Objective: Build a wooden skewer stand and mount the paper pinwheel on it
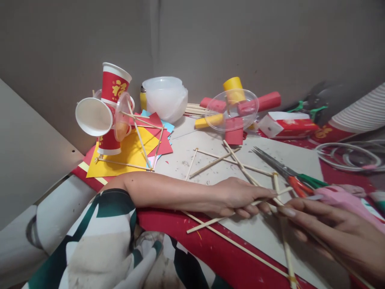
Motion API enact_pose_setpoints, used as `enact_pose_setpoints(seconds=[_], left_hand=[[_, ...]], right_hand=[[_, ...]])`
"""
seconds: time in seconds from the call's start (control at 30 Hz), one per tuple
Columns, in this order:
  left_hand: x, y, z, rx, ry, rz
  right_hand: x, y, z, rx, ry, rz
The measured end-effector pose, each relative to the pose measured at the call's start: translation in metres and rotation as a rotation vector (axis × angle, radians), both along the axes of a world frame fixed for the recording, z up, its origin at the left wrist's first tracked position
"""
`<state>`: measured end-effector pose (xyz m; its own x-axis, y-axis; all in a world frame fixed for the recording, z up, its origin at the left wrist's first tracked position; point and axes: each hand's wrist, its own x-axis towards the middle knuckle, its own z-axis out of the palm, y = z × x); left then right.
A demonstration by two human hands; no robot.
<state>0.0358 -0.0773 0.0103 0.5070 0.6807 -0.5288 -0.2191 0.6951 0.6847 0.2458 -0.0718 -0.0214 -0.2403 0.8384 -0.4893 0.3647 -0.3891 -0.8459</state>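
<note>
My left hand (pixel 240 196) lies across the grey board (pixel 264 228) with its fingers curled round a thin wooden stick (pixel 207 223) of a stick frame. My right hand (pixel 327 228) comes in from the right, fingers together, touching the frame's joint (pixel 275 175) and an upright stick (pixel 285 245). Scissors (pixel 285 172) with red and green handles lie just behind the right hand. More joined sticks (pixel 222 158) rest on the board beyond my left hand.
At the back left stand red paper cups (pixel 112 86) with a stick frame on coloured paper sheets (pixel 129 154). A plastic bowl (pixel 165 96), a clear lid (pixel 231 110) over red and yellow rolls, a red box (pixel 285 125) and coiled wire (pixel 351 154) lie behind.
</note>
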Motion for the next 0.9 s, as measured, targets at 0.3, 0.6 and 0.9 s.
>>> enact_pose_setpoints(seconds=[0.3, 0.6, 0.9], left_hand=[[-0.001, 0.003, 0.000, 0.019, 0.003, -0.006], [-0.001, 0.004, 0.001, 0.066, -0.003, -0.021], [-0.001, 0.003, 0.003, 0.072, 0.007, -0.012]], right_hand=[[-0.020, -0.008, 0.023, 0.083, -0.040, 0.101], [-0.028, -0.010, 0.033, 0.110, 0.027, 0.106], [-0.029, -0.012, 0.039, 0.111, 0.039, 0.122]])
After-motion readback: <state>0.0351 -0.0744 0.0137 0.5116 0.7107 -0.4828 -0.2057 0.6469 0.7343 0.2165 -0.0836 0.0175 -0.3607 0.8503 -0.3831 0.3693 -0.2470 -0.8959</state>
